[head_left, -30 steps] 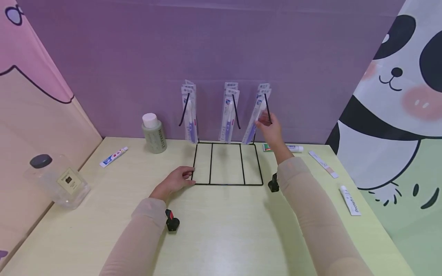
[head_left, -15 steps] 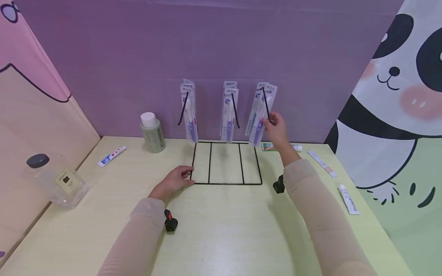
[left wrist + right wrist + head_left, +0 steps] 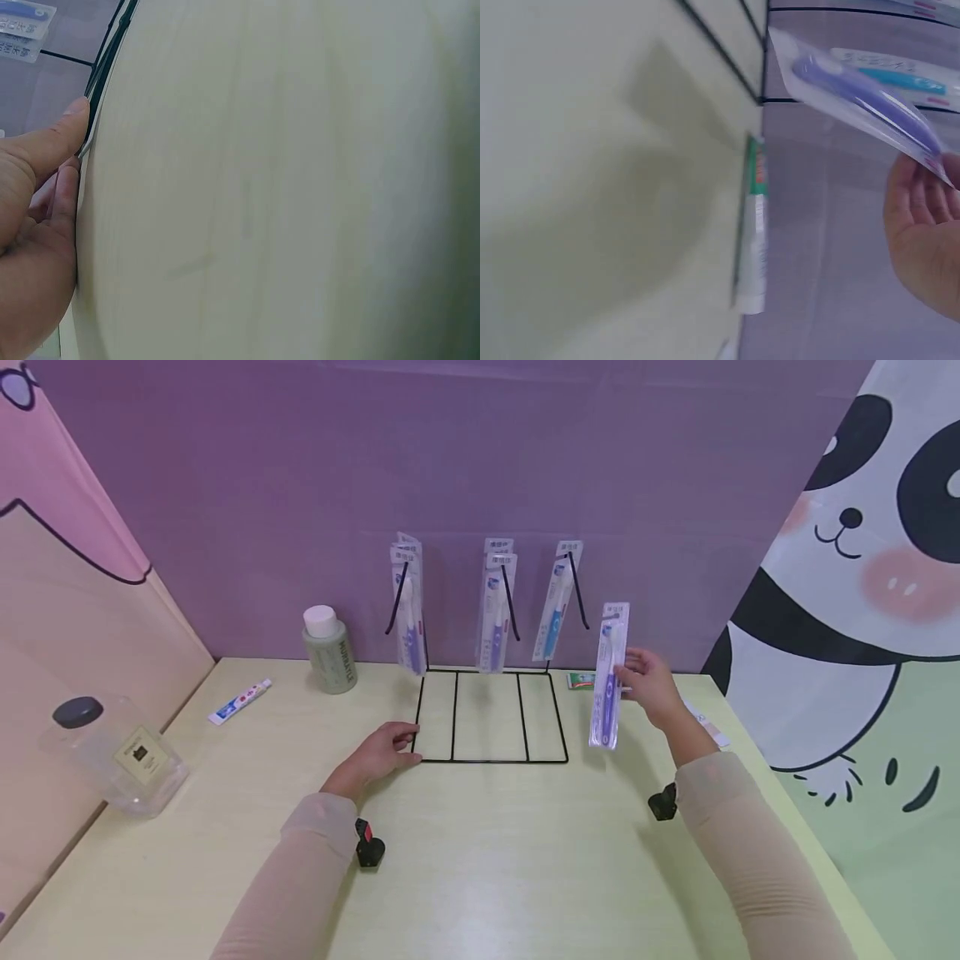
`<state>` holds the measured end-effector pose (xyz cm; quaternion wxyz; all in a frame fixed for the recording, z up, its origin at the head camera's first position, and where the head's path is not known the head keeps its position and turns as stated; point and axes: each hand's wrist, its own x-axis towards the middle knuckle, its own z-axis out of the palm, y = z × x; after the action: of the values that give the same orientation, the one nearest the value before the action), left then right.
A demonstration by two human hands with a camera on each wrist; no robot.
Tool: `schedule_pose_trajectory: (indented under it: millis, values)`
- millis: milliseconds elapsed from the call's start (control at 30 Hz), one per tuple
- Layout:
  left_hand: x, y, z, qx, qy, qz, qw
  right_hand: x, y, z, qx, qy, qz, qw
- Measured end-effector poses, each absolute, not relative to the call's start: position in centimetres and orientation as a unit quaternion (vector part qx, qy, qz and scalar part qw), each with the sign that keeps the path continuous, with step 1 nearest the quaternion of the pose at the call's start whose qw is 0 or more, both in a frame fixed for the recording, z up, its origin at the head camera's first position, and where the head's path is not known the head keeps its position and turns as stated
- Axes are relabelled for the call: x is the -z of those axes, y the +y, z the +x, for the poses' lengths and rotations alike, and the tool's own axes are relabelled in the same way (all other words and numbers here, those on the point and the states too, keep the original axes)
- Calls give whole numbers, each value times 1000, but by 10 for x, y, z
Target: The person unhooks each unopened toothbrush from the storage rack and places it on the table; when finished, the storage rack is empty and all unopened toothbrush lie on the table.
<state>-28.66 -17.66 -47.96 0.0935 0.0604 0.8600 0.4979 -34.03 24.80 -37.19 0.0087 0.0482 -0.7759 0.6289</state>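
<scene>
My right hand (image 3: 649,687) pinches a packaged purple toothbrush (image 3: 609,681) by its side, upright and apart from the hooks, right of the black wire rack (image 3: 495,762). The right wrist view shows the same purple toothbrush (image 3: 870,97) between thumb and fingers. A packaged blue toothbrush (image 3: 553,610) hangs on the right hook. Packaged purple toothbrushes hang on the middle hook (image 3: 512,606) and left hook (image 3: 397,599). With thumb and fingertips, my left hand (image 3: 378,752) grips the left side of the rack's base; the left wrist view shows its thumb (image 3: 64,135) against the wire.
A bottle with a white cap (image 3: 330,656) stands left of the rack; a clear bottle with a dark cap (image 3: 127,760) is farther left. A small toothpaste tube (image 3: 240,702) lies between. A green-and-white tube (image 3: 756,225) lies at the back right, partly hidden in the head view.
My right hand has drawn the purple toothbrush off the right hook and moved it right and down, leaving the blue one hanging there. The left hand has stayed on the rack.
</scene>
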Motion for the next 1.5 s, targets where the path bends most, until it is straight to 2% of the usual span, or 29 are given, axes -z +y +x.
schedule_pose_trajectory:
  millis: [200,433,700,1233,1400,1500]
  values:
    - [480,-176,-287,-498,860,63,91,410,270,-326,-602,-788,8,-131]
    - [480,-179,-288,-490,865,75,81,437,280,-326,-601,-773,-5,-202]
    - [482,-179,-288,-482,869,78,80,449,281,-326,-570,-790,-26,-223]
    - [482,-176,-289,-475,874,72,73,444,282,-325,-531,-815,-34,-231]
    - [482,-176,-289,-477,873,73,75,433,282,-326,-450,-859,-19,-243]
    - [482,-176,-288,-483,869,69,81,423,279,-331,-393,-892,-5,-225]
